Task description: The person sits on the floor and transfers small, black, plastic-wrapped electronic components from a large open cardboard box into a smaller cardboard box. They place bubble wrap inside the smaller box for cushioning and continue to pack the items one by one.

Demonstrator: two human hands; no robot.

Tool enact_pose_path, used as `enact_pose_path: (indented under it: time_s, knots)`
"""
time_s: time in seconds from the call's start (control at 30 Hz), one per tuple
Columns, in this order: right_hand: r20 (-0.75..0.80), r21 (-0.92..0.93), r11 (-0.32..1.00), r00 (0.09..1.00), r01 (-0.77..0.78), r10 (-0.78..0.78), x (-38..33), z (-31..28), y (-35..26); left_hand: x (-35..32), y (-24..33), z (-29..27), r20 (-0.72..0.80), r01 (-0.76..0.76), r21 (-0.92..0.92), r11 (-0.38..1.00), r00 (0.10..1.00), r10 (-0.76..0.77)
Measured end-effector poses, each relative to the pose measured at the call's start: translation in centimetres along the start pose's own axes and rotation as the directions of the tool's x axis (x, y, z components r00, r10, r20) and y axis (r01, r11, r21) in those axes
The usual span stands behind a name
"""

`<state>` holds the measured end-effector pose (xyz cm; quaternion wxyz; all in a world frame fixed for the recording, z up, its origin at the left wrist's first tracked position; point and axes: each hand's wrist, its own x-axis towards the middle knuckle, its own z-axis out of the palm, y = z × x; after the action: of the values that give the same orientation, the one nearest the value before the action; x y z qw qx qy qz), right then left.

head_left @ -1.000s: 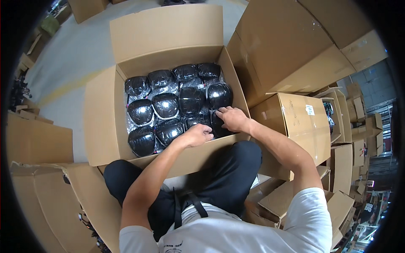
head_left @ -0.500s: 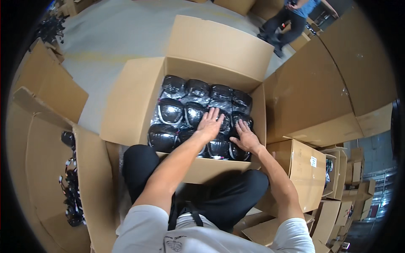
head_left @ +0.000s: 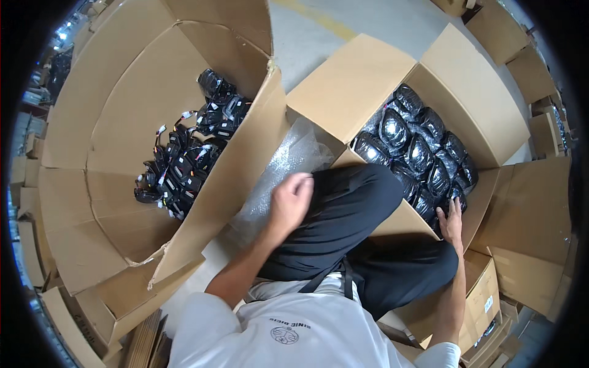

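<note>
My right hand is open, fingers stretched over the near right corner of a cardboard box. Its fingertips rest on glossy black rounded parts, packed in rows and wrapped in clear film. My left hand is away from that box, above my bent knee and beside a sheet of bubble wrap. Its fingers are curled in, with no object visible in them. Left of it, a large open carton holds a loose heap of black parts with cables and white connectors.
The packed box's flaps are folded outward. A tall carton stands against its right side, with a smaller taped carton nearer me. Flattened cardboard lies at the lower left. Grey floor shows beyond the boxes.
My view has swung left, bringing the large carton's heap into sight. My left hand has lifted off the wrapped parts and moved left past my knee. My right hand stays on the packed box's contents.
</note>
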<state>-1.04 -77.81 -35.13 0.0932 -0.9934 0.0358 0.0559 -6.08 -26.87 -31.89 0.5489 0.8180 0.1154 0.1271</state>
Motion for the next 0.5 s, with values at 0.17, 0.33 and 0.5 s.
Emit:
enact_pose_path:
  time_s: [0.17, 0.33, 0.5]
  knots:
    - [0.023, -0.012, 1.0, 1.0, 0.001, -0.001, 1.8, 0.7, -0.8, -2.8, -20.6, -1.1, 0.063, 0.054, 0.779, 0.625, 0.984, -0.164]
    - [0.03, 0.073, 0.997, 1.0, -0.002, 0.0, 0.5, 1.6, 1.6, -2.0, -18.3, 0.1, 0.129, -0.025, 0.624, 0.781, 0.989, -0.071]
    - [0.013, 0.017, 1.0, 1.0, -0.005, 0.004, -0.3, 2.2, 1.9, -0.7, -15.9, 0.4, -0.095, -0.028, 0.601, 0.798, 0.99, 0.106]
